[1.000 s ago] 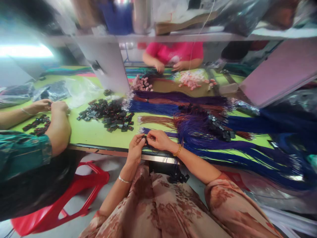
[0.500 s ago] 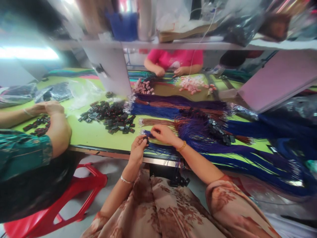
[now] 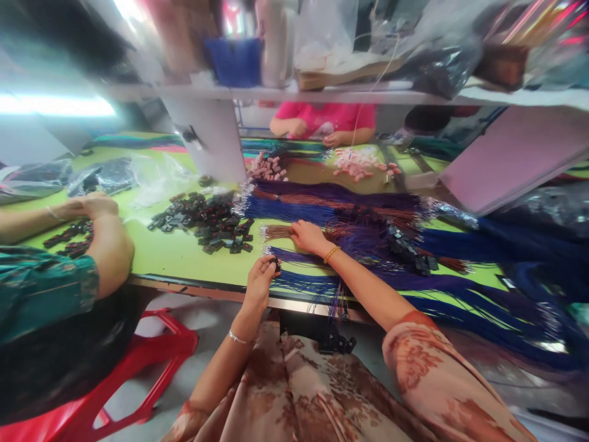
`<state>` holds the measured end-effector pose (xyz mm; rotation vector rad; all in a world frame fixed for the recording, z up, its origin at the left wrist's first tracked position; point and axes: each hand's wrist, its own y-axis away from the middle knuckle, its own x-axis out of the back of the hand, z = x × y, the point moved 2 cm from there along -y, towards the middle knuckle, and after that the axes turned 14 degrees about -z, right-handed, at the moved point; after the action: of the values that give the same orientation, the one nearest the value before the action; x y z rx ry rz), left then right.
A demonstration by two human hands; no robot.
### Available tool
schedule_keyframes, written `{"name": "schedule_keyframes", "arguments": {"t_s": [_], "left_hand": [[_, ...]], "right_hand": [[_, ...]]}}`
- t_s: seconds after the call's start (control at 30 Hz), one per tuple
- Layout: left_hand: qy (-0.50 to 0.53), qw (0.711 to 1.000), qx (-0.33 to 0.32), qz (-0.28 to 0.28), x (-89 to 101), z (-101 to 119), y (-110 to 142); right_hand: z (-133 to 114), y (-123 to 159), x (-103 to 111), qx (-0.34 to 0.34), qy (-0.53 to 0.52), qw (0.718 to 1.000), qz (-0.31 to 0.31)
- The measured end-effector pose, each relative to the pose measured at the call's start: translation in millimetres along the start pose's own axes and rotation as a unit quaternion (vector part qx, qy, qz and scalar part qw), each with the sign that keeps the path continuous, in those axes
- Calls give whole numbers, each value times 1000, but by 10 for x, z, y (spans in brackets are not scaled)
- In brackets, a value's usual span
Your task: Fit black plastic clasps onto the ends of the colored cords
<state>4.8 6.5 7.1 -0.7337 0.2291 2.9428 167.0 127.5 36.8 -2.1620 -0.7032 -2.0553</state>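
Note:
Near the table's front edge my left hand (image 3: 261,279) pinches a small black connector housing (image 3: 275,265) between thumb and fingers. My right hand (image 3: 310,237) reaches further in, its curled fingers closed on the brown wires (image 3: 279,231), whose metal-tipped ends point left; how many it grips is hidden. Between the two hands lie blue-purple wires (image 3: 288,253). A bundle of blue wires (image 3: 306,282) runs along the table edge. Several black connectors (image 3: 338,344) hang on wires over the edge above my lap.
Loose black connectors (image 3: 202,218) form a pile to the left. More wire bundles (image 3: 294,207) and finished-looking black connectors (image 3: 409,248) lie behind and right. A co-worker's arms (image 3: 103,227) are at left, with a red stool (image 3: 161,362) below. Opposite sits another person (image 3: 324,120) by pink connectors (image 3: 356,162).
My right hand has moved away from my left hand, up onto the brown wires. The left hand keeps the black connector housing, and the view has shifted slightly.

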Motion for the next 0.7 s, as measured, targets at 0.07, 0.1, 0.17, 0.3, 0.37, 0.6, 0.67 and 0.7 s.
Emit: {"name": "schedule_keyframes", "arguments": {"t_s": [0.07,0.1,0.17,0.3,0.37,0.6,0.67,0.7], "left_hand": [[-2,1000,0,-4,-3,1,8],[-2,1000,1,-6,-4,3,11],[-2,1000,-1,-7,-3,5,16],[-1,1000,-5,-5,-2,1,17],[2,1000,-4,-5,-3,-5,15],[-3,1000,-9,-11,6,-17,22],[-2,1000,-9,-12,8,-17,26],[-1,1000,-9,-13,7,-16,28]], "right_hand": [[-2,-9,0,2,8,1000,2],[-1,-15,3,-1,10,1000,3],[8,-23,16,-9,11,1000,10],[55,-18,72,-19,-10,999,46],[54,-28,106,-17,-42,998,54],[-385,-249,270,117,-180,975,52],[-513,-292,302,142,-215,964,63],[-552,-291,309,152,-234,958,71]]}}
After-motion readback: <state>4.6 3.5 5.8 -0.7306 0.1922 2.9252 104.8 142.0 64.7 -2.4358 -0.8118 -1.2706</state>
